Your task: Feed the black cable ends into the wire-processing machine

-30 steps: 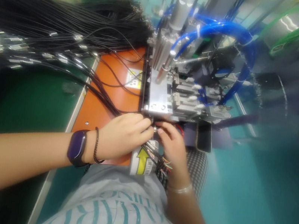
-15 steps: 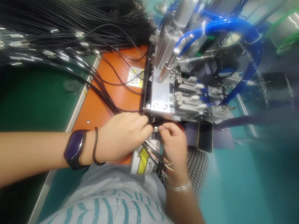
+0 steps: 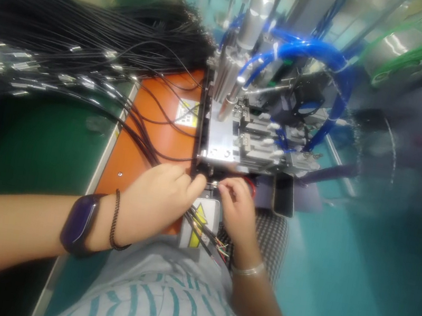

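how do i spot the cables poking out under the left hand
Find the orange panel beside the metal machine. Over its near end is the left hand, with thin black cables coming out below it, across a yellow arrow label. Their splayed red and green wire tips set them apart from the big black cable heap at far left.

A metal machine plate (image 3: 219,137) blocks the way ahead of your left hand (image 3: 164,199) and right hand (image 3: 240,211), while black cables (image 3: 115,25) trail across the orange panel (image 3: 126,158); to your right, past the dark tray (image 3: 284,195), open air lies above the teal floor (image 3: 335,284).
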Demonstrator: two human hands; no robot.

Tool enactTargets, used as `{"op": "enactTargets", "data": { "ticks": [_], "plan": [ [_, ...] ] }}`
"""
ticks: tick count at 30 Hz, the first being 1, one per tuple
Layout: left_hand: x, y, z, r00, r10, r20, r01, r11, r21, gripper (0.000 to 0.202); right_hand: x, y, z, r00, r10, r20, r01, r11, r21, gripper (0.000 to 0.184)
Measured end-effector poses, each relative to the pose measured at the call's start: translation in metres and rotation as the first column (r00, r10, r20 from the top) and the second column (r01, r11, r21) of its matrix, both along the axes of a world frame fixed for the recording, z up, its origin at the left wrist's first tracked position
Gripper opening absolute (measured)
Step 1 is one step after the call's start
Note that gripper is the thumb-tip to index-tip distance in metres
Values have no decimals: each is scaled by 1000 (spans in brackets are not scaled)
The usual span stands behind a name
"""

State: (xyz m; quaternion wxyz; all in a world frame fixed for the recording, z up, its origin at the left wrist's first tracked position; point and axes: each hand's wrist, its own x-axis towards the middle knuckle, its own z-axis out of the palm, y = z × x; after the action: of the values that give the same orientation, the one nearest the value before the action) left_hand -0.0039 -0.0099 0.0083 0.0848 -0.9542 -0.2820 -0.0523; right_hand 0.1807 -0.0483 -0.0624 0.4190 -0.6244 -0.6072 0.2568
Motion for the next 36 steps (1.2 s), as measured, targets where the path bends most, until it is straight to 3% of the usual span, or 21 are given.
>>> {"op": "enactTargets", "data": {
  "ticks": [4, 6, 9, 11, 16, 20, 25, 28, 36],
  "plan": [
    [0, 1, 5, 1000, 19, 20, -18, 999, -44, 17, 1, -7, 11, 996, -58, 65, 51, 993, 104, 12],
    [-1, 1, 6, 1000, 22, 19, -21, 997, -75, 16, 1, -14, 21, 990, 60, 130, -86, 975, 206, 23],
    [-2, 1, 6, 1000, 15, -22, -18, 991, -129, 11, -1, -21, 33, 904, 335, 264, -405, 869, 284, 33],
    [-3, 4, 4, 998, 35, -45, -41, 989, -143, 9, -4, -22, 36, 869, 394, 299, -476, 830, 291, 32],
    [-7, 11, 2, 999, 33, 17, -30, 986, -163, 9, -7, -20, 32, 889, 381, 254, -442, 858, 261, 28],
    [-7, 12, 3, 997, 20, 79, -6, 986, -166, 6, -5, -20, 32, 890, 389, 238, -439, 872, 217, 36],
    [-8, 11, 2, 993, 36, 110, -18, 986, -165, 12, -5, -19, 33, 910, 361, 205, -408, 867, 286, 35],
    [-9, 10, 0, 991, 35, 132, -14, 988, -152, 15, -5, -18, 32, 907, 383, 177, -418, 870, 260, 35],
    [-11, 12, -3, 978, 0, 208, 22, 994, -105, 9, -6, -18, 32, 928, 338, 156, -371, 870, 324, 25]
  ]
}}
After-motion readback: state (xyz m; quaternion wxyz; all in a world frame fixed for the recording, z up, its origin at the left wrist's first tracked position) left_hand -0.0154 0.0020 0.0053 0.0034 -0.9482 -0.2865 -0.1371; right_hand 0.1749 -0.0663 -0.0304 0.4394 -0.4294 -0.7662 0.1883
